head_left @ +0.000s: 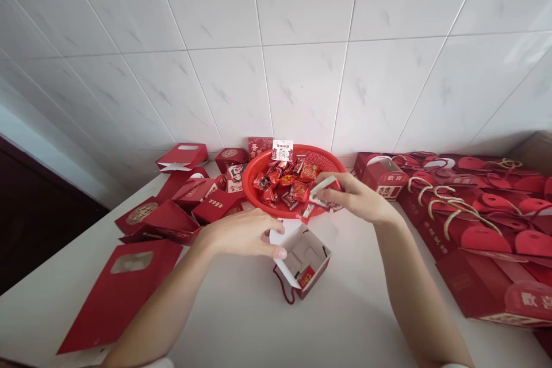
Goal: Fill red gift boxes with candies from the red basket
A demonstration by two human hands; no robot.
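An open red box [321, 270] with a white inside and a dark red cord stands on the white table, a red packet [306, 277] in it. My left hand [254, 234] pinches the box's raised white flap between thumb and fingers. Over the right front of a red basket [337, 167] of wrapped sweets [287, 179], my right hand [351, 196] is closed around several small red and white wrapped packets [325, 191]. One wrapper hangs below its fingertips, above the gap between basket and box.
Empty and folded red boxes [218, 204] crowd the left, with a flat red bag [125, 287] nearer me. Rows of red gift boxes [474, 282] with rope handles fill the right. A tiled wall [302, 92] rises behind the white table [241, 322].
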